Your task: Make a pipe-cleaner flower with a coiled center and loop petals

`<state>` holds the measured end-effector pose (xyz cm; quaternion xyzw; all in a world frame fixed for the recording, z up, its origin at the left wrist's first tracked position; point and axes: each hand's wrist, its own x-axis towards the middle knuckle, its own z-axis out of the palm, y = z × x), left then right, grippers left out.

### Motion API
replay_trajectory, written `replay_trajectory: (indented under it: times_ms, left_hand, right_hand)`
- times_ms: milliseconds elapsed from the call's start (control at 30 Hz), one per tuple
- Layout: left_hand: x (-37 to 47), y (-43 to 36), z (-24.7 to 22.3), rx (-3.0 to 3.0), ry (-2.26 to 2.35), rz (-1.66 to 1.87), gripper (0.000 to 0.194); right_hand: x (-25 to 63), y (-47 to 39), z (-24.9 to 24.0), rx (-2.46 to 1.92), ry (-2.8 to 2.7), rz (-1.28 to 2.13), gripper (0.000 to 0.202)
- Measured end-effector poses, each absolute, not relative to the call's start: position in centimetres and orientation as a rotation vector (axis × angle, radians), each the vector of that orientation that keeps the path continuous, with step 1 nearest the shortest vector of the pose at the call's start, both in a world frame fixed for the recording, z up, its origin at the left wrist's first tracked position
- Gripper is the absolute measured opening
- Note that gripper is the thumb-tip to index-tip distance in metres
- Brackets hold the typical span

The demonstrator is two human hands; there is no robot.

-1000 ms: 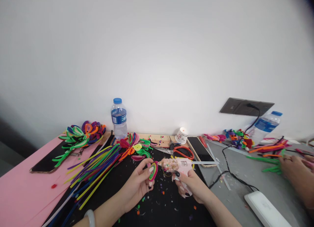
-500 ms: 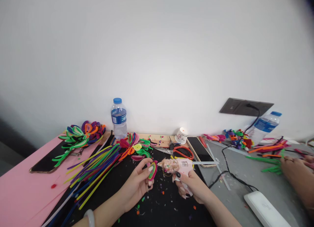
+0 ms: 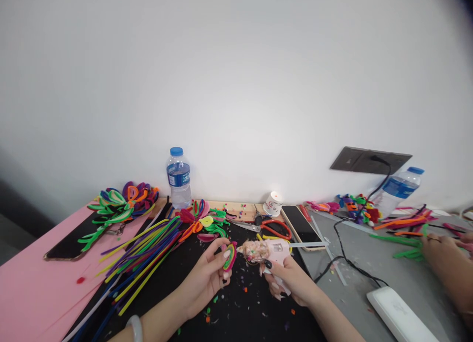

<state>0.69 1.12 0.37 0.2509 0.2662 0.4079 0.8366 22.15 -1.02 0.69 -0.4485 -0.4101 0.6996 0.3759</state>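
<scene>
Between the thumb and fingers of my left hand (image 3: 207, 278) is a small curved piece of pipe cleaners (image 3: 229, 257), banded pink, yellow and green. My right hand (image 3: 290, 280) is wrapped round the handle of a pale pink glue gun (image 3: 275, 251), its nozzle pointing left at the piece. Whether the tip touches the piece I cannot tell. A clear glue stick (image 3: 308, 244) sticks out of the gun's back end. Both hands are above a black mat (image 3: 254, 317) scattered with small coloured scraps.
Pipe cleaners (image 3: 144, 263) lie in a bundle at left, near a water bottle (image 3: 179, 179). Orange-handled scissors (image 3: 275, 228), a paper cup (image 3: 273, 204) and a phone (image 3: 305, 228) are behind my hands. At right are a black cord (image 3: 343, 243), a white power strip (image 3: 401, 315) and another person's hand (image 3: 443, 256).
Almost nothing differs. Both of my hands keep their places with the piece and the glue gun, and the view has shifted very slightly.
</scene>
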Motion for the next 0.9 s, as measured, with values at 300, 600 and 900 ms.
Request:
replay_trajectory:
  times_ms: [300, 600, 900]
  left_hand:
    - [0.7, 1.1, 0.3, 0.519, 0.575, 0.872, 0.026]
    - [0.6, 1.2, 0.3, 0.514, 0.586, 0.891, 0.028]
    - [0.8, 1.1, 0.3, 0.662, 0.595, 0.949, 0.023]
  right_hand:
    - [22.9, -1.1, 0.7, -0.992, -1.043, 1.868, 0.040]
    - [27.9, 0.2, 3.5, -1.361, -1.050, 0.996, 0.029]
    - [35.8, 0.8, 2.9, -2.496, -1.327, 0.133, 0.040]
